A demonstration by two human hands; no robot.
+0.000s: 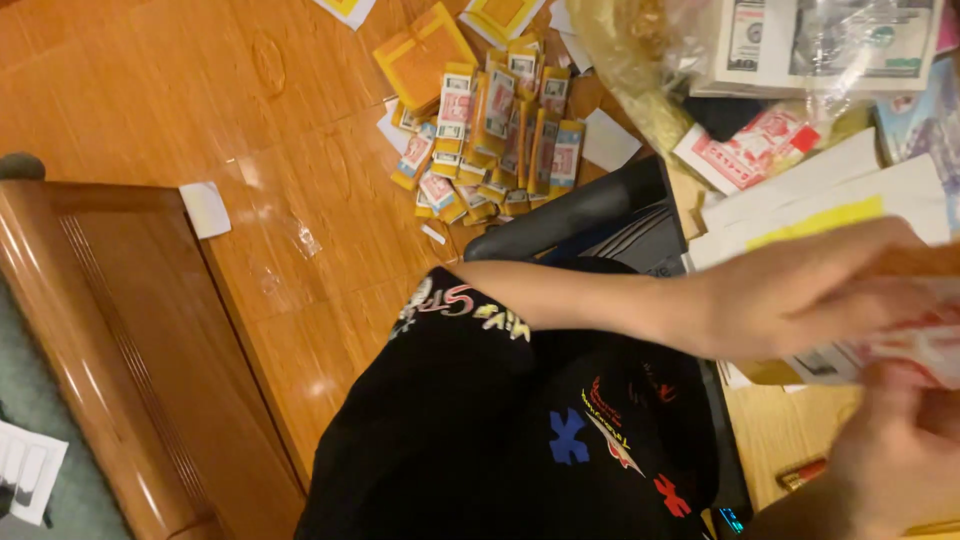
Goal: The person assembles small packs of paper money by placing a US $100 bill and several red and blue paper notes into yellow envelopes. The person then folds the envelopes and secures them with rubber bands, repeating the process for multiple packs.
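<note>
My left hand [800,290] reaches across to the right, its bare forearm coming out of a black printed shirt [500,430]. It grips the top of a blurred red-and-white bundle of paper notes [925,345]. From below, my right hand [890,455] holds the same bundle at the right edge. Both hands are blurred by motion. Under them lie white and yellow sheets [830,200] on a tabletop.
A heap of orange-banded note bundles [490,120] lies on the wooden floor. Note stacks in clear plastic [830,40] and a red-and-white packet [750,150] sit at top right. A black chair arm [570,215] and wooden furniture [110,330] are on the left.
</note>
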